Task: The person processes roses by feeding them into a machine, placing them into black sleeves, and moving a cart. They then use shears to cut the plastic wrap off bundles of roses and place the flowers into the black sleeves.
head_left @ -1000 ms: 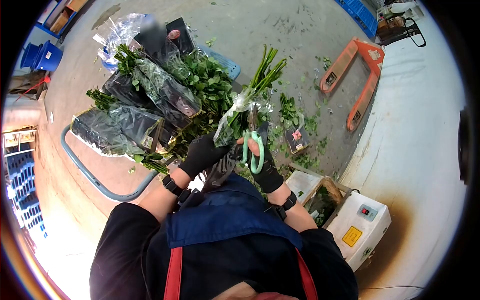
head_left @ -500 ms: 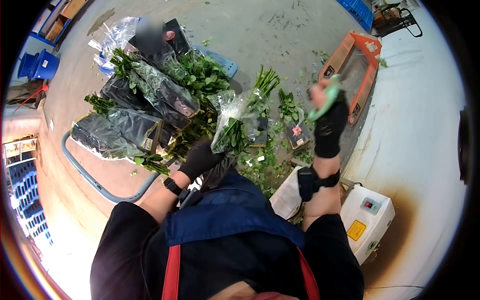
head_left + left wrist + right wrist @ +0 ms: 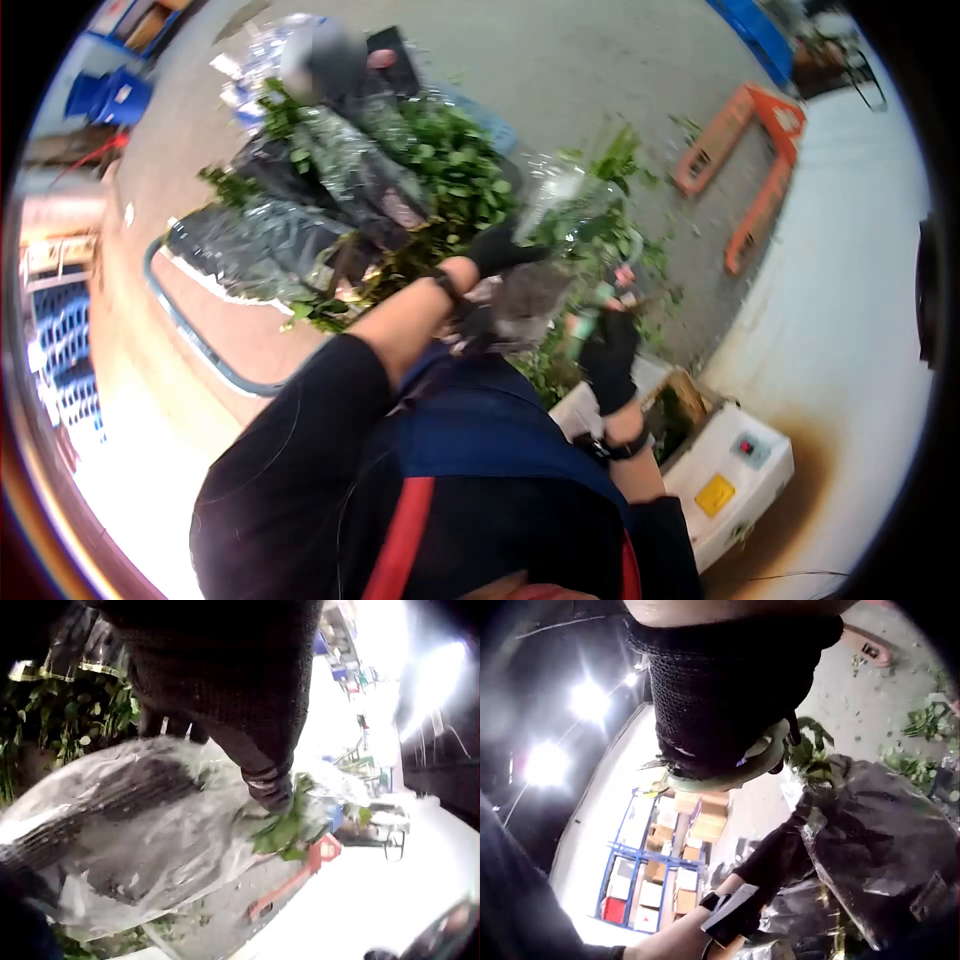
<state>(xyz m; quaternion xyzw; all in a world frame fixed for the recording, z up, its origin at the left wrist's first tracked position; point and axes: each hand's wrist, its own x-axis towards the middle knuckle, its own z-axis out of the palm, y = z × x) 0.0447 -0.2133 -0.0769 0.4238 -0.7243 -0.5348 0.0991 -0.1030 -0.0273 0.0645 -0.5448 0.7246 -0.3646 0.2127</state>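
My left hand (image 3: pixel 503 250), in a black glove, grips a bouquet in a clear and dark plastic sleeve (image 3: pixel 530 300). In the left wrist view the sleeve (image 3: pixel 172 832) stretches out below the hand, with green leaves (image 3: pixel 283 836) beside a fingertip. My right hand (image 3: pixel 608 350), also gloved, holds mint-green scissors (image 3: pixel 583 330) just right of the bouquet. Their rounded handle (image 3: pixel 727 780) shows against the glove in the right wrist view; the blades are blurred. Leafy stems and a pink label (image 3: pixel 625 275) show beyond the right hand.
Several wrapped bouquets (image 3: pixel 260 245) are piled at the left, above a curved grey tube rail (image 3: pixel 200 345). An orange pallet jack (image 3: pixel 760 190) stands at the right by the white wall. Near my right forearm is a white machine (image 3: pixel 735 480) with a red switch.
My right hand swung out to the right with the scissors, then came back beside the bouquet. My left hand has shifted up and right, and the bouquet with it. The head view has shifted too.
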